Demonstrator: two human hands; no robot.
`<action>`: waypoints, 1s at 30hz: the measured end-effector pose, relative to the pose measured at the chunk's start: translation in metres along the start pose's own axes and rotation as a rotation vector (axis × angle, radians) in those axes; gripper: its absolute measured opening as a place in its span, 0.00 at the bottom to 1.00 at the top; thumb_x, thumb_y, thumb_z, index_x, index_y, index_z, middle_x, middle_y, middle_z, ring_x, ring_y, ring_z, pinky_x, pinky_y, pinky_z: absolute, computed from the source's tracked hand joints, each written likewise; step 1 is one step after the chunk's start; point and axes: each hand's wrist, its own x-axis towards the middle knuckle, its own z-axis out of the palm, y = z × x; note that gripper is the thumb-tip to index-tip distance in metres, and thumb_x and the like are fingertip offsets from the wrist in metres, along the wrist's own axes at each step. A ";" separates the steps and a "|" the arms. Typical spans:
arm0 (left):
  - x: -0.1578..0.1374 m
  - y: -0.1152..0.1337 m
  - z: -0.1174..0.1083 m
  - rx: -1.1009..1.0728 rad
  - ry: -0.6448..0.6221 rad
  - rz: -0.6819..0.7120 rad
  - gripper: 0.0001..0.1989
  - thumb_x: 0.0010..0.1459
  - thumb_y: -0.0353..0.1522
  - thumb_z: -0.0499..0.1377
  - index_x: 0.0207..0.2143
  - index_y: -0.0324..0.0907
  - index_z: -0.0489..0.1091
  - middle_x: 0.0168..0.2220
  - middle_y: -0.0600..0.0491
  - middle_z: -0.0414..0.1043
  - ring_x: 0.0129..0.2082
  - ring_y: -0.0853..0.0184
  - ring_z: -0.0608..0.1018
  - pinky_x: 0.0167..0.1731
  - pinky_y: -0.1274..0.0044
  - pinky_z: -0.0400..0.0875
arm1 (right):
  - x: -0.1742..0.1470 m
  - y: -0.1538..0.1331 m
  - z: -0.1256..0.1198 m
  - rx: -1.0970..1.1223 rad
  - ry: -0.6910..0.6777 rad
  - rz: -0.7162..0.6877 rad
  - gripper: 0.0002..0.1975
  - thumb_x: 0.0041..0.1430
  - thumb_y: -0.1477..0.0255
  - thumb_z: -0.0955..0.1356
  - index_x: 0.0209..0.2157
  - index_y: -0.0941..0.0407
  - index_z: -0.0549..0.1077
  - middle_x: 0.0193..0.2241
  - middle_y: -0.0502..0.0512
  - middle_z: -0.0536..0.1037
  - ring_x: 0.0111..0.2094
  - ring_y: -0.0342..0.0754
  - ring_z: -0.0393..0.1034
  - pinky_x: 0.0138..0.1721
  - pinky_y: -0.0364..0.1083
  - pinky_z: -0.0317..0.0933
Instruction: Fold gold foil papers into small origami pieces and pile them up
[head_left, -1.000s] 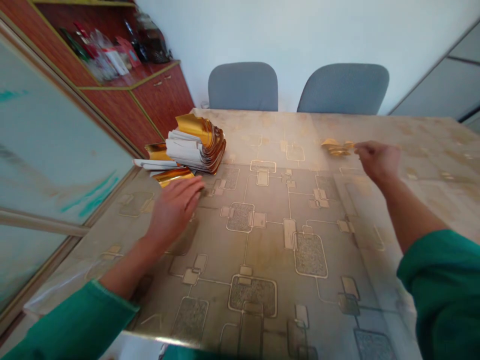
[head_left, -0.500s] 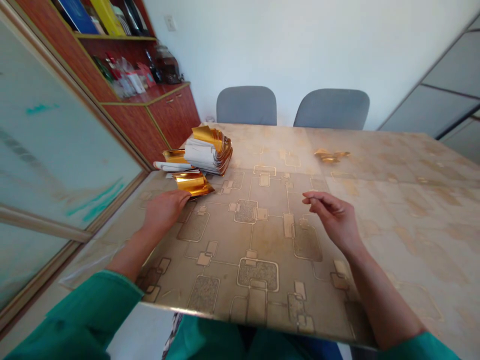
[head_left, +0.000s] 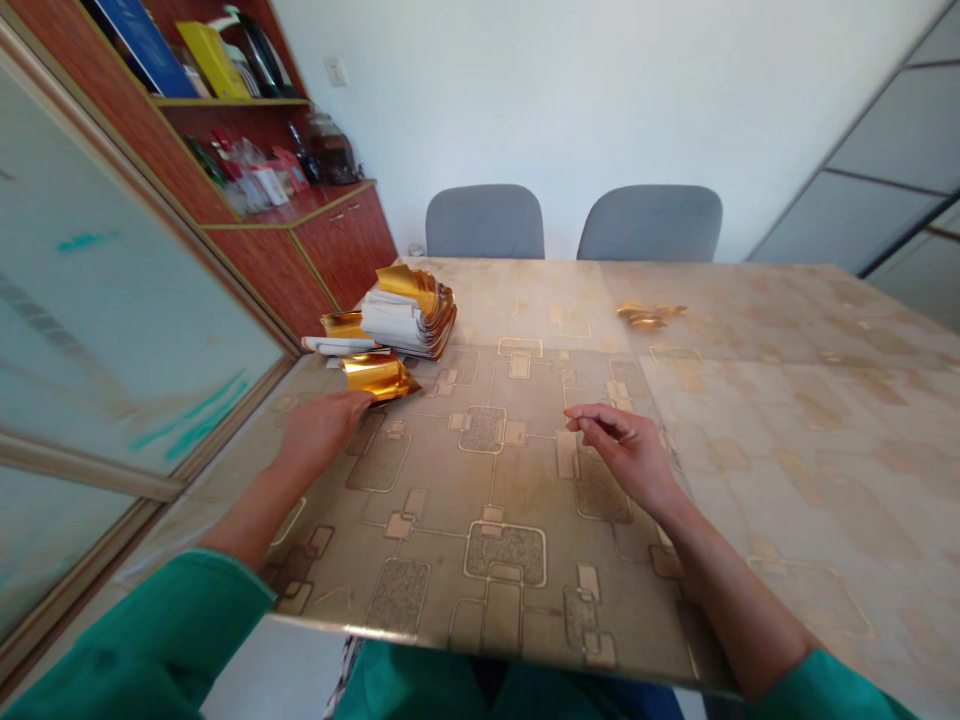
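Note:
My left hand [head_left: 324, 428] is closed in a pinch at the near corner of a curled sheet of gold foil paper [head_left: 377, 377]. This sheet lies beside a thick, bent stack of gold foil paper [head_left: 395, 322] with white backs, at the table's left side. Over the middle of the table, my right hand [head_left: 626, 450] has its thumb and fingers drawn together, with nothing showing between them. Farther back on the right lie a few small folded gold foil pieces [head_left: 649, 317], apart from both hands.
The table [head_left: 435, 560] wears a patterned, shiny cover. Two grey chairs [head_left: 485, 222] stand behind its far edge. A red-brown cabinet [head_left: 346, 245] and a framed glass panel [head_left: 135, 330] flank the left side.
My right hand has moved left, toward the table's middle, and slightly nearer. My left hand stays at the gold foil sheet. The view has tilted up slightly.

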 end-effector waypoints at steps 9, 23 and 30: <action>-0.005 0.009 -0.014 -0.004 0.320 -0.086 0.16 0.66 0.40 0.53 0.45 0.42 0.75 0.45 0.49 0.78 0.42 0.56 0.79 0.39 0.72 0.70 | -0.001 -0.001 0.006 0.042 -0.070 0.038 0.12 0.58 0.62 0.68 0.37 0.53 0.79 0.29 0.53 0.81 0.29 0.45 0.72 0.32 0.46 0.66; -0.060 0.182 0.019 -0.269 0.517 1.087 0.09 0.67 0.28 0.54 0.34 0.43 0.73 0.40 0.55 0.80 0.33 0.69 0.75 0.32 0.75 0.67 | -0.003 -0.003 0.012 0.304 -0.219 0.249 0.22 0.51 0.57 0.74 0.46 0.53 0.75 0.43 0.56 0.80 0.40 0.50 0.75 0.42 0.50 0.70; -0.037 0.203 0.041 -0.306 0.273 1.021 0.15 0.63 0.31 0.58 0.51 0.36 0.69 0.53 0.43 0.72 0.51 0.57 0.74 0.50 0.65 0.71 | 0.004 -0.012 -0.004 -0.042 0.001 -0.191 0.06 0.59 0.66 0.71 0.38 0.48 0.80 0.40 0.52 0.81 0.43 0.52 0.74 0.48 0.56 0.67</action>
